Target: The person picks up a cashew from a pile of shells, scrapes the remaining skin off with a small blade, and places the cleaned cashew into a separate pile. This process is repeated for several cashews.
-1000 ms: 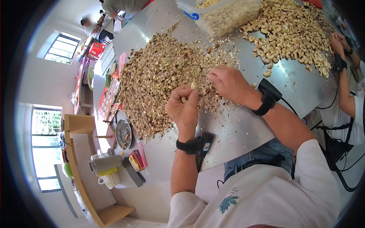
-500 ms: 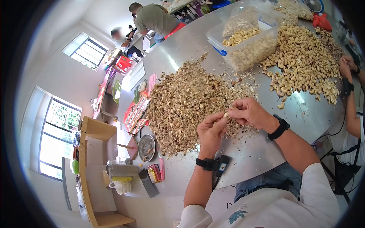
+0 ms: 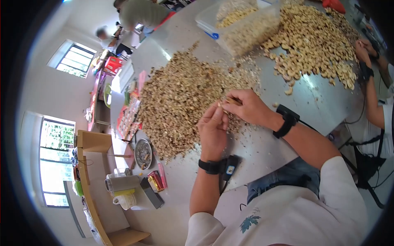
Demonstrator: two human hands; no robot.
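Observation:
My left hand and my right hand meet fingertip to fingertip over the lower right edge of a large heap of brown, broken nut pieces. Both are closed in a pinch around one small pale nut piece, mostly covered by the fingers. Each wrist wears a black strap. Farther right lies a pile of pale whole cashews. A clear plastic box with nuts and a bag in it stands behind the heap.
On the left of the metal table are a round tray with ash, a red box, a grey canister and printed packets. A co-worker's hands are at the right edge. Two people sit at the back.
The whole view has shifted, so the table and piles appear farther left and higher. My hands stay together at the fingertips, with the fingers slightly rearranged around the small piece.

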